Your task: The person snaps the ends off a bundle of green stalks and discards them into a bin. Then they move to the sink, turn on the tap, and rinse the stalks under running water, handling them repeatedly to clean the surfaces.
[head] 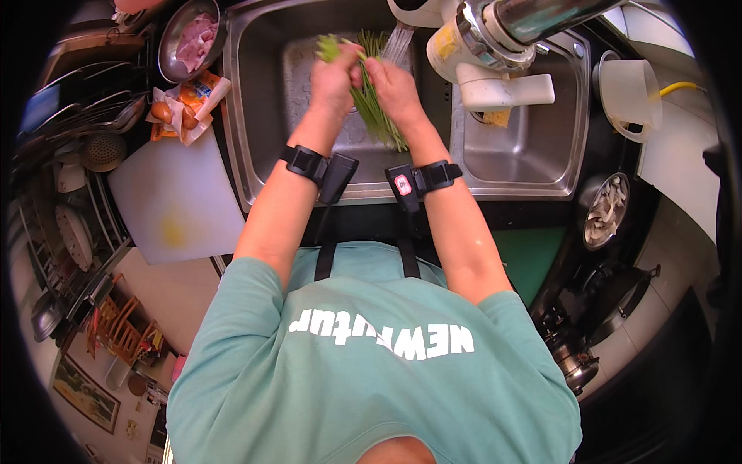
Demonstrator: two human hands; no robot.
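Observation:
Both hands are over the larger basin of a stainless steel sink [423,122]. My left hand [336,75] is closed around a leafy green stalk [328,47], its pale leaves sticking out past the fingers. Close beside it, my right hand [394,87] pinches green stems between thumb and fingers. A bunch of long thin green stalks [374,116] slants down between the hands and my right wrist. Water [397,44] streams from the tap onto the far end of the bunch. Fingers hide where the stems meet, and the left hand is slightly blurred.
A tap-mounted water filter [458,49] overhangs the sink's divider. At left are a bowl of raw meat [197,43], eggs [162,111] in a wrapper and a white cutting board [177,197]. At right are a plastic scoop [629,93] and a bowl of pale sliced food [607,211].

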